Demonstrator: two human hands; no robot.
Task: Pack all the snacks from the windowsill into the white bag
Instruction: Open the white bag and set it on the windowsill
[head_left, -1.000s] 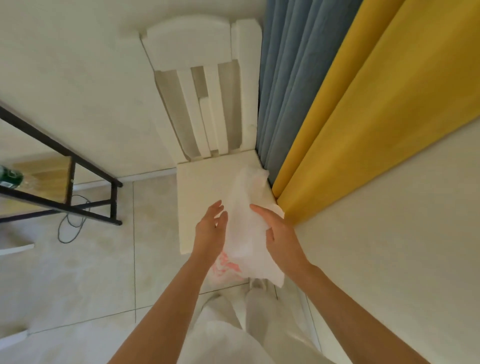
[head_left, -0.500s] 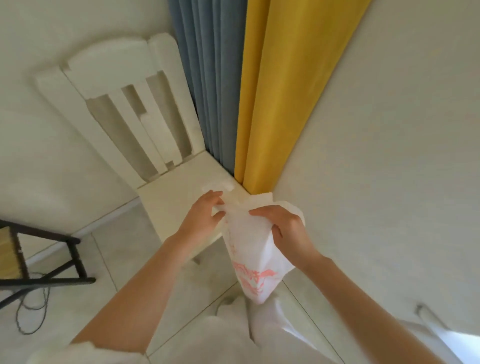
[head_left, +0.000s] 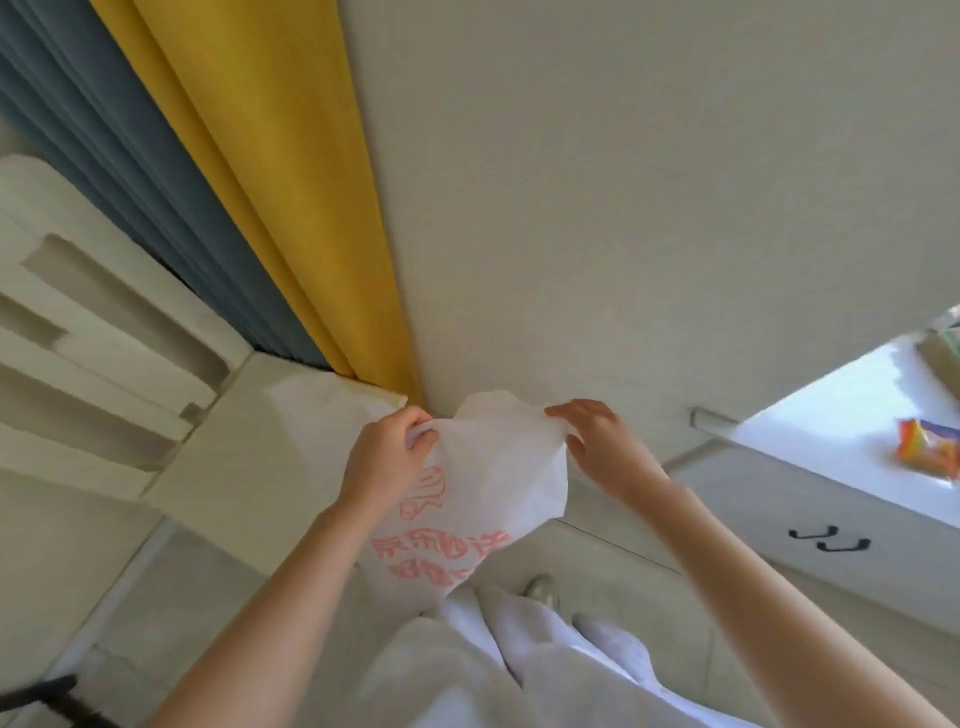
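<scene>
Two hands hold the bag (head_left: 483, 493) up in front of the body: the left hand (head_left: 387, 462) pinches one side of its top edge with closed fingers, and the right hand (head_left: 597, 441) grips the other side, the fingers curled on the plastic. A second ago the bag was lying on the chair (head_left: 218, 467); now it is lifted off the seat and stretched between the hands, so its mouth is probably being opened. The view has turned right, and the sill (head_left: 831, 441) now appears at the far right, well apart, with one colourful snack (head_left: 927, 454) on it. Nothing is packed yet.
</scene>
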